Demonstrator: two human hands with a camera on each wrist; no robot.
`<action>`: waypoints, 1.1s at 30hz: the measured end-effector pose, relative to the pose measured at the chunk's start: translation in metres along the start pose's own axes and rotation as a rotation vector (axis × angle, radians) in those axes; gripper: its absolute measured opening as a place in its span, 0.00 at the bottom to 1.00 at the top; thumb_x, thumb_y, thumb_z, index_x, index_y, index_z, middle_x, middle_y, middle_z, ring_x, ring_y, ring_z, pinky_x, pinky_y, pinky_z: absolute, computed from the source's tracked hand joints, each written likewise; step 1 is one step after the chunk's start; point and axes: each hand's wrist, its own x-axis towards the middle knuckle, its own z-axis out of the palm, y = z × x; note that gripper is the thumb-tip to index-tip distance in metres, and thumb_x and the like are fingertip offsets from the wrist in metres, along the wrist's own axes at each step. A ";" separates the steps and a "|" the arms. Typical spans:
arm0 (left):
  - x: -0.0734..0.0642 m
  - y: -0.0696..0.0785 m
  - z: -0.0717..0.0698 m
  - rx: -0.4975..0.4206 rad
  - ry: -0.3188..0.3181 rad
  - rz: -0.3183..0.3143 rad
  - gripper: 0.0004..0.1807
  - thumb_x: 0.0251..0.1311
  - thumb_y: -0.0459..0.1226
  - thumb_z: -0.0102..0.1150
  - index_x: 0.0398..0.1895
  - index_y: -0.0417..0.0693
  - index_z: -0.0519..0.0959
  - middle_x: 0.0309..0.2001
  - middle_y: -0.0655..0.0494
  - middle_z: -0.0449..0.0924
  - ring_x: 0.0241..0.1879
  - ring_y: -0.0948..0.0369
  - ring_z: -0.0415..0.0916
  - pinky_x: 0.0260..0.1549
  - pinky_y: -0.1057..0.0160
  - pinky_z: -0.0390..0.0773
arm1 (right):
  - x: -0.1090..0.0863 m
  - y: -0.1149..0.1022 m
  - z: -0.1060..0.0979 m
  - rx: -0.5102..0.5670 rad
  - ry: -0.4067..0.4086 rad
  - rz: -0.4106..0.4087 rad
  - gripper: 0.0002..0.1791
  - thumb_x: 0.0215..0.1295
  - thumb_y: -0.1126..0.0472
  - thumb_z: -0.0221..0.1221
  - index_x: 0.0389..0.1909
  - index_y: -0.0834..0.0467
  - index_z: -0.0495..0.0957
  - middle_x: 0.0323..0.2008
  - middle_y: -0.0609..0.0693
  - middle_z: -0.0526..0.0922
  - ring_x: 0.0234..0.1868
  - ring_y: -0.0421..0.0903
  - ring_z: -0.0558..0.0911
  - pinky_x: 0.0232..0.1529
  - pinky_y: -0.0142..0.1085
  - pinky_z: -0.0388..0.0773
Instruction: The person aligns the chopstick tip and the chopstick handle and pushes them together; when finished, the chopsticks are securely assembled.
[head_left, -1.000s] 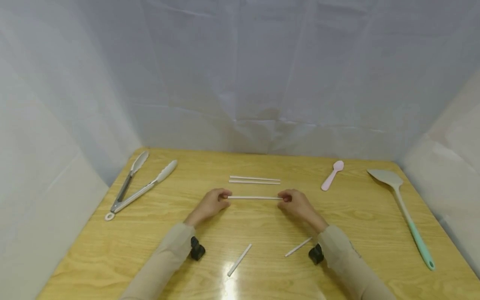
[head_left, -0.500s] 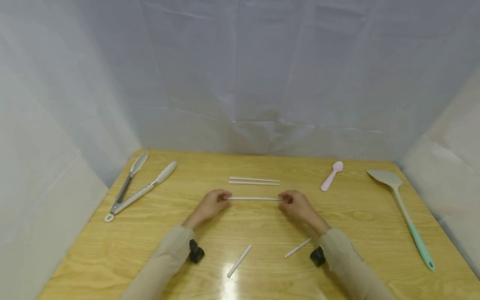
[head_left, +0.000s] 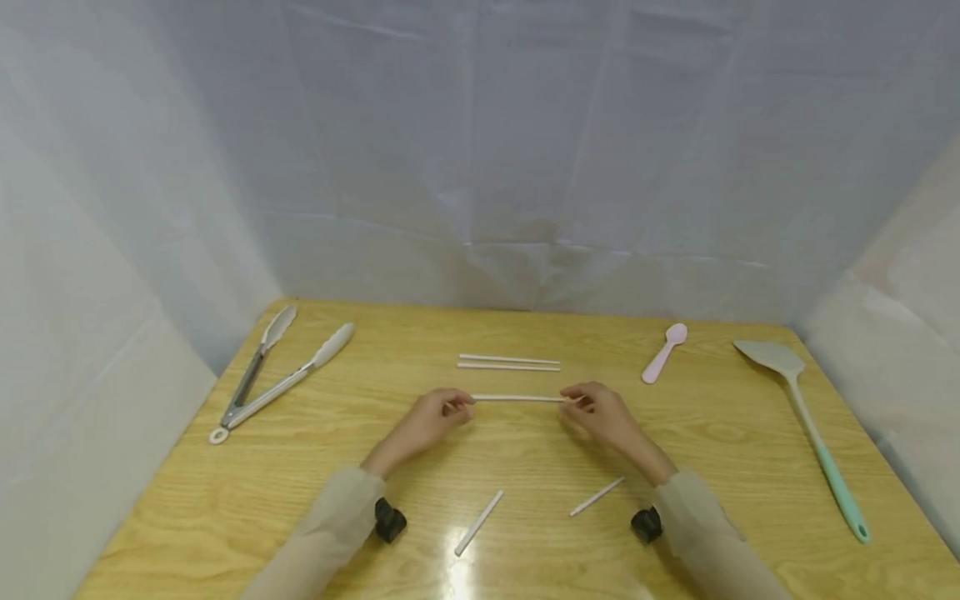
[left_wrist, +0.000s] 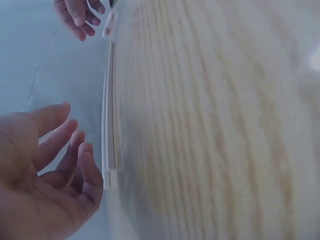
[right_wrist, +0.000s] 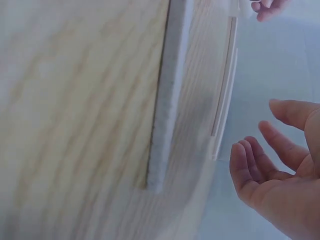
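Note:
A long pale chopstick (head_left: 517, 398) lies crosswise on the table between my two hands. My left hand (head_left: 427, 421) is at its left end, fingers loosely bent; in the left wrist view a gap shows between thumb and fingertips, with nothing pinched. At the right end is my right hand (head_left: 603, 417). Its thumb and fingers stand apart in the right wrist view, off to the side of the chopsticks (right_wrist: 225, 85). Just beyond lies a parallel pair of similar chopsticks (head_left: 510, 367).
Nearer me lie two shorter-looking pale sticks (head_left: 480, 523), angled differently. Spread metal tongs (head_left: 273, 392) rest at the left. A pink spoon (head_left: 663, 354) and a turner with a green handle (head_left: 810, 425) are at the right. White sheeting (head_left: 510, 167) surrounds the wooden table (head_left: 225, 517).
Both hands have loosened their pinch on the chopstick's ends. The left fingers have shifted slightly right, and both wrists have drawn a little toward me. The chopstick stays about where it was.

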 end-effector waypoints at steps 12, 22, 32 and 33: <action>-0.028 0.025 0.004 0.086 -0.245 0.105 0.14 0.65 0.35 0.55 0.46 0.32 0.78 0.35 0.52 0.78 0.34 0.62 0.72 0.33 0.68 0.75 | -0.026 -0.011 -0.008 -0.003 -0.144 -0.097 0.08 0.61 0.64 0.62 0.39 0.64 0.83 0.37 0.53 0.81 0.37 0.45 0.79 0.37 0.32 0.80; -0.055 0.031 0.009 0.077 -0.453 0.014 0.12 0.61 0.35 0.60 0.42 0.34 0.78 0.30 0.58 0.77 0.29 0.68 0.69 0.31 0.70 0.74 | -0.049 -0.011 -0.020 -0.058 -0.324 -0.100 0.04 0.56 0.61 0.66 0.30 0.57 0.85 0.28 0.42 0.78 0.30 0.33 0.71 0.31 0.28 0.72; -0.064 0.041 0.023 0.090 -0.453 -0.041 0.09 0.57 0.39 0.65 0.32 0.42 0.78 0.23 0.62 0.71 0.21 0.69 0.64 0.21 0.72 0.67 | -0.063 -0.001 -0.021 -0.109 -0.386 -0.144 0.10 0.45 0.61 0.72 0.30 0.56 0.83 0.28 0.40 0.74 0.32 0.34 0.71 0.35 0.29 0.72; -0.064 0.041 0.025 0.108 -0.445 -0.040 0.09 0.56 0.39 0.66 0.31 0.43 0.78 0.23 0.62 0.71 0.21 0.69 0.64 0.21 0.72 0.67 | -0.064 -0.001 -0.021 -0.107 -0.389 -0.147 0.09 0.45 0.62 0.72 0.29 0.56 0.83 0.27 0.40 0.74 0.32 0.33 0.70 0.35 0.29 0.72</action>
